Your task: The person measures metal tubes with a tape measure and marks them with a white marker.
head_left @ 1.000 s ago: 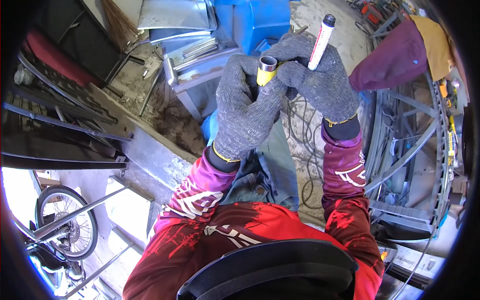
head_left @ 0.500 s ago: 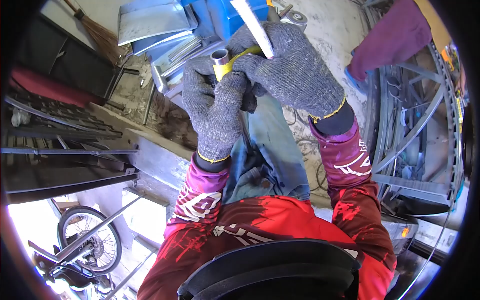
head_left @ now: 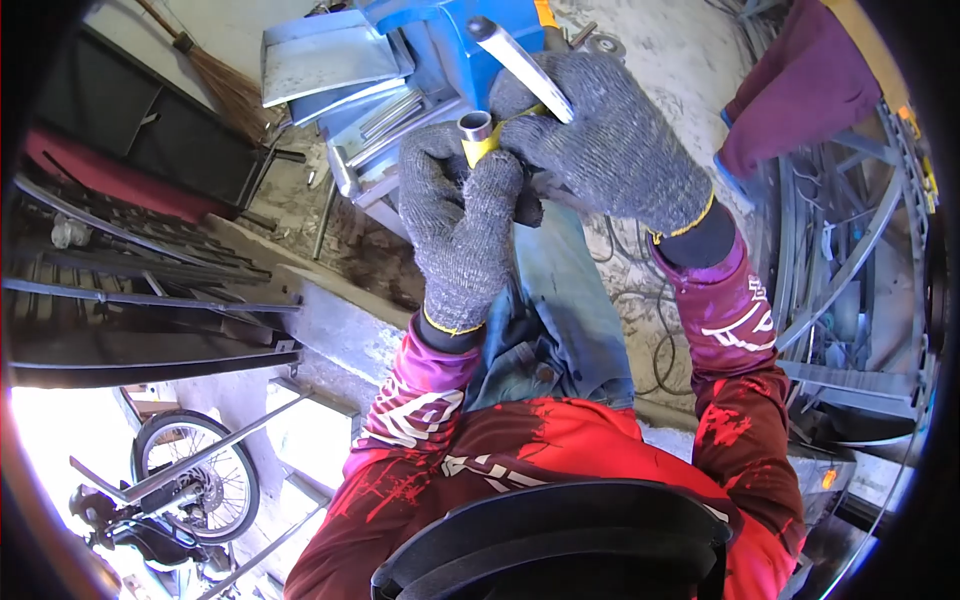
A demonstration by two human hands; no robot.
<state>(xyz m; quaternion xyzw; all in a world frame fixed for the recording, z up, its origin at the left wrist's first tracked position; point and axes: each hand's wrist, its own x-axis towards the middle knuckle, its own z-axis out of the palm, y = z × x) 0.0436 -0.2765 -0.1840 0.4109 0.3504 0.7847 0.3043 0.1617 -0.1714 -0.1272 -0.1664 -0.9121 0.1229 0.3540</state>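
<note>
Both my hands wear grey knitted gloves and meet in front of me. My left hand (head_left: 460, 225) grips a short metal tube (head_left: 475, 127) with a yellow tape (head_left: 482, 148) wrapped round it; only the tube's open end shows above the fingers. My right hand (head_left: 610, 150) pinches the yellow tape against the tube and also holds a white marker pen (head_left: 520, 62), which points up and to the left. The rest of the tube is hidden inside my left glove.
A blue machine (head_left: 470, 40) and grey metal sheets (head_left: 320, 55) lie beyond my hands. Steel bars (head_left: 130, 270) are stacked at left, a curved metal frame (head_left: 850, 250) at right, with a maroon cloth (head_left: 800, 90) on it. A motorcycle (head_left: 170, 490) stands at lower left. Cables (head_left: 650, 330) lie on the floor.
The marker has swung from pointing up-right to pointing up-left in my right hand. The view has shifted a little; both hands keep hold of the tube and tape.
</note>
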